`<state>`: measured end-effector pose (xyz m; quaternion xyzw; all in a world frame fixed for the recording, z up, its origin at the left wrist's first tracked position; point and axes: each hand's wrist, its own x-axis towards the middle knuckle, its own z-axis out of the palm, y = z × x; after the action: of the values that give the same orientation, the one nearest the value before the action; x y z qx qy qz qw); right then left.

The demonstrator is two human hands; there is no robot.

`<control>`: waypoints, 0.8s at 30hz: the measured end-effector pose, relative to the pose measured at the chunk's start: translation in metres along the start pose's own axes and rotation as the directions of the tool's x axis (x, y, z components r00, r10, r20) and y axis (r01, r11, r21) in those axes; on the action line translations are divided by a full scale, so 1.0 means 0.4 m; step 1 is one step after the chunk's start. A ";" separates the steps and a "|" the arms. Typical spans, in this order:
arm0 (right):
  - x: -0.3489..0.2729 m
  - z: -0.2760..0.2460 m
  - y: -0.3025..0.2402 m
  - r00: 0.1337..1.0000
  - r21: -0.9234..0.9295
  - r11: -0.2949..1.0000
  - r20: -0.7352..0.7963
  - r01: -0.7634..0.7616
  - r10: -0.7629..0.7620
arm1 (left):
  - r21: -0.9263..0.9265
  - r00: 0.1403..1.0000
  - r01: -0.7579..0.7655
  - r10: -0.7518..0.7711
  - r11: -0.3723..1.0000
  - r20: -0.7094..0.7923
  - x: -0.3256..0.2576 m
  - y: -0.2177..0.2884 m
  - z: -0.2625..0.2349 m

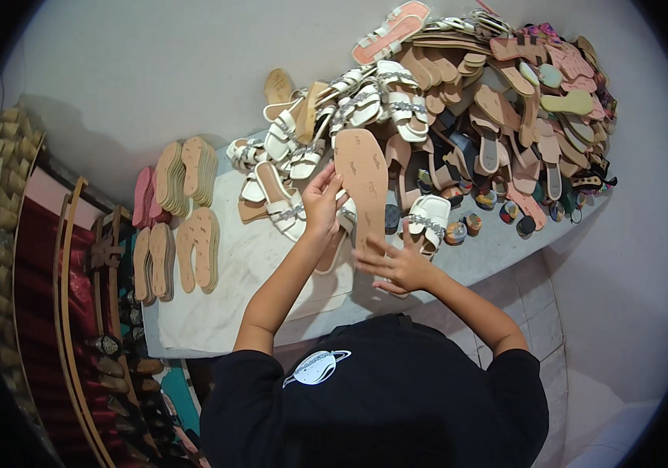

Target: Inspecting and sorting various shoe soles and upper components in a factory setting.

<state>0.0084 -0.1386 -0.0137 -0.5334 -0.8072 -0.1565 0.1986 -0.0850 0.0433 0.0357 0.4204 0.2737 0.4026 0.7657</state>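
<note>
Tan insole (362,160), held above marbled table (203,321); left hand (322,207) clamps its left edge, apparently to keep the face clear; right hand (402,267), fingers spread, hangs over table's near side, contact unclear.

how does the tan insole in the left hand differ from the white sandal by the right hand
The tan insole is flat and strapless; the white sandal has straps with silvery trim. The insole is held up in the left hand; the sandal rests on the table just beyond the right hand. Both have a blunt, squarish end.
</note>
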 end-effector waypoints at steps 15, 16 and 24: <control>0.358 0.132 -0.208 0.858 0.437 0.827 -0.201 -0.353 0.472 | 0.025 0.933 -0.184 0.183 0.983 -0.310 -0.152 0.188 -0.373; 0.386 0.153 -0.234 0.845 0.450 0.808 -0.187 -0.380 0.501 | 0.039 0.925 -0.192 0.194 0.981 -0.327 -0.163 0.199 -0.403; 0.556 0.292 -0.378 0.924 0.508 0.809 -0.065 -0.295 0.378 | 0.036 0.882 -0.245 0.238 0.969 -0.407 -0.191 0.285 -0.652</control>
<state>-0.2275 0.0354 -0.0132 -0.5859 -0.6935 0.0473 0.4166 -0.3668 0.1257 0.0108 0.3516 0.3697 0.5758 0.6389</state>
